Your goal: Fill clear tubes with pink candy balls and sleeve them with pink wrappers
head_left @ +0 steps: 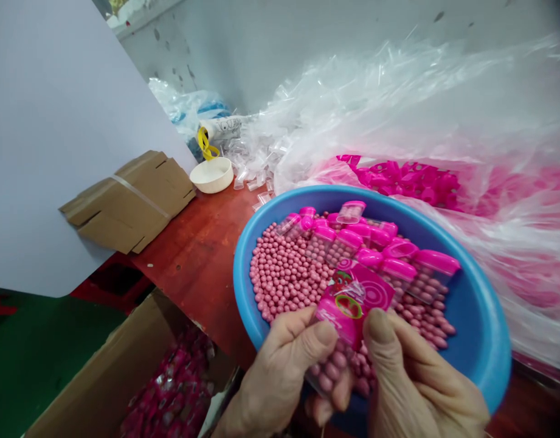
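My left hand (280, 371) is closed around a small clear container (328, 368) filled with pink balls. Over its upper part lies a glossy pink printed label (352, 298), pinched at its lower edges by both thumbs. The fingers of my right hand (411, 377) are closed on the label's right side; whether they also touch the container is hidden. Just beyond my hands is a blue basin (494, 322) of loose pink balls (284, 267). Several filled clear containers with pink caps (348, 238) lie on top of the balls.
Right of the basin, clear plastic bags (503, 243) hold bright pink caps (411, 182). Clear empty tubes (256, 161) lie behind, near a white bowl (213, 176) and yellow scissors (207, 145). Flattened cardboard (134, 201) is at left; an open carton (97, 377) of pink packs stands below.
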### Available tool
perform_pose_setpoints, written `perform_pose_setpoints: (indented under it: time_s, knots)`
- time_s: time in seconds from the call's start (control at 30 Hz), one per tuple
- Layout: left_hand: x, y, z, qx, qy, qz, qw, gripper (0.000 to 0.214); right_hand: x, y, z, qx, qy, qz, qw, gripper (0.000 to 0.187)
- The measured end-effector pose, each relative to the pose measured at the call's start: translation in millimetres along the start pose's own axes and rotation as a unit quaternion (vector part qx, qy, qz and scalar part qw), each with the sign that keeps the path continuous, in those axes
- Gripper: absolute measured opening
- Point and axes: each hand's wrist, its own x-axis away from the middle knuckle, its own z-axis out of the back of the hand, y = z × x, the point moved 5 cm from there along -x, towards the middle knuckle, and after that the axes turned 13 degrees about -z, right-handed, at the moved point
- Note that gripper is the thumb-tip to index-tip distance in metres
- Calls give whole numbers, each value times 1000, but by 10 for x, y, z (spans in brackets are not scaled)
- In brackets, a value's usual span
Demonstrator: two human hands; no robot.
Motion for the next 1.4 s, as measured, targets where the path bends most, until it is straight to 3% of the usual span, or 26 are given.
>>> perform_pose_setpoints:
  time_s: [0.2, 0.47, 0.7, 0.93, 1.07, 1.27, 1.4]
  knots:
    - [2, 34, -9, -19, -21, 19, 999, 37, 57, -30, 50, -9, 74, 55, 996, 19]
    - [36, 70, -87, -115, -53, -1, 992, 30, 46, -1, 104, -70, 107, -61, 990, 25]
    - [26, 163, -142, -173, -72, 18, 982, 27, 31, 10, 176, 15, 144, -48, 988, 31]
    - [50, 170, -171, -196, -74, 37, 977, 22, -52, -57, 77, 14, 50, -52, 997, 29]
    - [63, 134, -183, -194, -74, 70, 976, 24, -93, 7, 132, -21, 85, -93, 992, 25]
    - [55, 113, -161, -145, -50, 77, 985, 29, 131, -58, 153, -83, 216, -48, 972, 27]
    - [51, 49, -142, -110, -60, 55, 991, 30, 129, -147, 143, -62, 212, -54, 974, 26]
